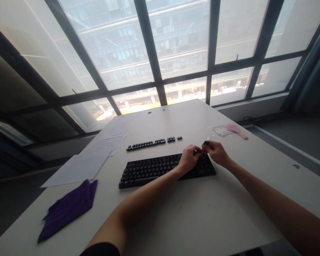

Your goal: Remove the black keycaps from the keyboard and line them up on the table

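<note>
A black keyboard (149, 169) lies on the white table, with both my hands at its right end. My right hand (217, 153) is closed on a small keycap puller (210, 137), its thin pale wires pointing up and away. A small dark piece, which looks like a keycap (206, 143), shows at those fingertips. My left hand (188, 159) is closed, its fingertips meeting the right ones above the keys; a bit of red shows between them. What the left fingers pinch is too small to make out. Behind the keyboard, loose black keycaps (146, 144) stand in a row.
A purple cloth (69, 209) lies at the left front, near white paper sheets (80, 167). Toward the right edge are a pink hairbrush (236, 130) and a clear plastic bag (220, 131). Large windows (181, 39) rise beyond the table (176, 220).
</note>
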`<state>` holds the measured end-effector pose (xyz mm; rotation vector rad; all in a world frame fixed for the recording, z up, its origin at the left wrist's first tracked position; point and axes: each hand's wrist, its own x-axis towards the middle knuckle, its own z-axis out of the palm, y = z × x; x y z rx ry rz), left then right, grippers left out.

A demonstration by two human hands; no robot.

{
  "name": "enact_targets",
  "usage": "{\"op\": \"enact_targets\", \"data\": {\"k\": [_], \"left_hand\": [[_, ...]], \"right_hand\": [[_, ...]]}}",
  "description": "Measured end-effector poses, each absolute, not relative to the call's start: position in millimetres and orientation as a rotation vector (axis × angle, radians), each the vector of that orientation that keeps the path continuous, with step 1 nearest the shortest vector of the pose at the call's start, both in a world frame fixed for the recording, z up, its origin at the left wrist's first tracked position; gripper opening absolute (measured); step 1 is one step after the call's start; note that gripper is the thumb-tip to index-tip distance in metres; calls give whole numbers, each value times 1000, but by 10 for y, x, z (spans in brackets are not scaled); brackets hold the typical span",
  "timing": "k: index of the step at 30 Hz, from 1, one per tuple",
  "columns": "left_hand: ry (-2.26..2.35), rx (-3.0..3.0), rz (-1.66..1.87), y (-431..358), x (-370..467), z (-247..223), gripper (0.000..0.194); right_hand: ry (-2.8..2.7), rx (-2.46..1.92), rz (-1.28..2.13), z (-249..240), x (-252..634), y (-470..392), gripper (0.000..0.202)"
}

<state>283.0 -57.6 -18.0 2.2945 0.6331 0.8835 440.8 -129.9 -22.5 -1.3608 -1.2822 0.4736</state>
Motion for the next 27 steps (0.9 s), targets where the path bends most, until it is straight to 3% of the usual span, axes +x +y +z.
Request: {"op": "enact_targets", "data": {"k": [5,17,27], "left_hand": [[605,2194,966,-588,2831,-177,29],[477,2364,998,-663,2791,-165,39],[379,2481,922,-750,2776,-86,25]], "right_hand": [[-1236,-1473,311,-135,4270,-1343,23],[-1187,-1472,389,-166,4292,-1303,24],[-1110,-1505,346,-132,4272,-1316,28]]}}
